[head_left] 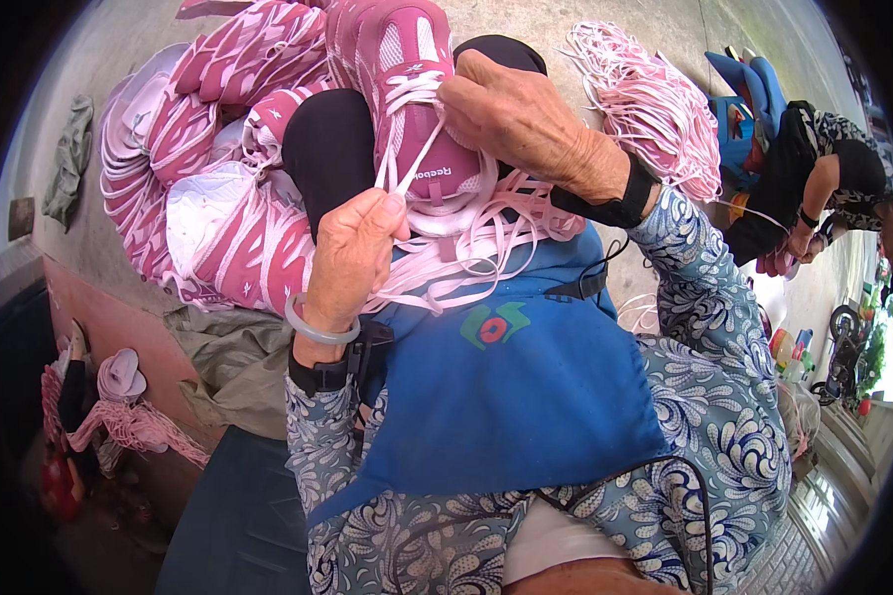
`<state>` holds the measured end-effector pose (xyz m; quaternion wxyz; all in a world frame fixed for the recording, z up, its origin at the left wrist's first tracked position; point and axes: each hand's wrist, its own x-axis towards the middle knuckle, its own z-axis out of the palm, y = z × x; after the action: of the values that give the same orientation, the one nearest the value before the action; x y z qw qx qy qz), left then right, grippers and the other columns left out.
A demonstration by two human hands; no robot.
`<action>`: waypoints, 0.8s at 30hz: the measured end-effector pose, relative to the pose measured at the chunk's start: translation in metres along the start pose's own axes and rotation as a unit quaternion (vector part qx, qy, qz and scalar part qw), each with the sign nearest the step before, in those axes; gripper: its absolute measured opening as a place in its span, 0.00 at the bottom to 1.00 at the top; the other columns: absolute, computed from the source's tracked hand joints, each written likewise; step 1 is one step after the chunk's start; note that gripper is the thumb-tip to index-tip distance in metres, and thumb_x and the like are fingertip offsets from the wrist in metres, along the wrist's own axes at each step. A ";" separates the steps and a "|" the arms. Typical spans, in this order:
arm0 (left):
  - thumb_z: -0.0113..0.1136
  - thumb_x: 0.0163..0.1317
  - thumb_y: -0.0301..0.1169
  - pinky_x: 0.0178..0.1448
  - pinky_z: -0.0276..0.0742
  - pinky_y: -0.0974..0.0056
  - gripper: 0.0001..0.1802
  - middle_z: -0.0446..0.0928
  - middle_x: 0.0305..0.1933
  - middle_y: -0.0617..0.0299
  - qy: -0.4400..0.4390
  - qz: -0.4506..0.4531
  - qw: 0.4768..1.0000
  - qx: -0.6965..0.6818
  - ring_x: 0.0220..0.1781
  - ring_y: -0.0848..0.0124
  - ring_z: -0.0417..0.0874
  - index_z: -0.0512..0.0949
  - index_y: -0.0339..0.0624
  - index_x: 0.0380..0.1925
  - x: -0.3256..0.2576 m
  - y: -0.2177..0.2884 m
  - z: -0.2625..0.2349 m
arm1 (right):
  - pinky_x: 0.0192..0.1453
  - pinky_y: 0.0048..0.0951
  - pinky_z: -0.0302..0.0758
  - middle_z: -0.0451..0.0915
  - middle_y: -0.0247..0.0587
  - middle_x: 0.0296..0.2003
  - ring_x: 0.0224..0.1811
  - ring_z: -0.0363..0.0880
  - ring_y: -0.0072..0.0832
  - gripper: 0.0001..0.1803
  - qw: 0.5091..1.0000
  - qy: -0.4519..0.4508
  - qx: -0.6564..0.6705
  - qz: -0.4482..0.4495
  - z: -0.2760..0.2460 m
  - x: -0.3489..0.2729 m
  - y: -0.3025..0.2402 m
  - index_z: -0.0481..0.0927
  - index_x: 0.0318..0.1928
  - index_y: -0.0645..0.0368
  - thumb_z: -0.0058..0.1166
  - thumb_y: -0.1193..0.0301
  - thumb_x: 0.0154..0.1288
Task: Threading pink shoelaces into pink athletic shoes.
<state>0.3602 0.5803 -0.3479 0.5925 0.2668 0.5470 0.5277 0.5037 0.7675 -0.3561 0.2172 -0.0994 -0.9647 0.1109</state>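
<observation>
A pink shoe upper (446, 190) with white mesh patches lies across my lap, between my knees. Pale laces (411, 91) are threaded through it. My left hand (352, 253) is closed, pinching lace strands that run taut down from the eyelets. Over the upper's right side is my right hand (526, 124), its fingers curled in a pinch at the lacing. A strand stretches from there toward my left hand; its exact grip is partly hidden. Beneath the upper, loose pale pink laces (486, 263) spill over my blue apron (511, 397).
Stacked pink shoe uppers (208, 149) fill the floor at left. A big bundle of pale pink laces (650, 109) lies at right. Another person (814, 188) sits at far right with hands on pink pieces. A grey-green cloth (233, 362) lies at lower left.
</observation>
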 end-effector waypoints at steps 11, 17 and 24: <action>0.45 0.70 0.43 0.22 0.54 0.74 0.25 0.62 0.14 0.72 -0.140 0.068 0.980 0.127 0.19 0.84 0.59 0.68 0.41 0.15 -0.013 0.018 0.035 | 0.34 0.39 0.74 0.73 0.44 0.30 0.30 0.77 0.42 0.09 0.967 0.080 0.138 0.200 -0.020 -0.017 -0.031 0.78 0.38 0.59 0.55 0.67 0.61; 0.46 0.70 0.43 0.23 0.55 0.74 0.25 0.63 0.15 0.71 -0.102 0.073 0.982 0.142 0.19 0.83 0.60 0.69 0.40 0.15 -0.014 0.013 0.031 | 0.37 0.38 0.73 0.72 0.45 0.33 0.33 0.76 0.42 0.09 0.986 0.010 0.070 0.152 0.002 0.012 -0.010 0.77 0.36 0.60 0.56 0.68 0.58; 0.46 0.69 0.41 0.25 0.59 0.72 0.24 0.65 0.16 0.69 -0.100 0.037 0.983 0.150 0.21 0.81 0.62 0.70 0.38 0.17 -0.010 0.002 0.024 | 0.35 0.42 0.75 0.72 0.47 0.34 0.30 0.77 0.45 0.08 0.995 -0.032 0.025 0.087 0.008 0.014 -0.011 0.75 0.32 0.61 0.51 0.68 0.59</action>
<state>0.3833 0.5778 -0.3364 0.5775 0.4243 0.5478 0.4318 0.4865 0.7594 -0.3547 0.1786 -0.1736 -0.9557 0.1569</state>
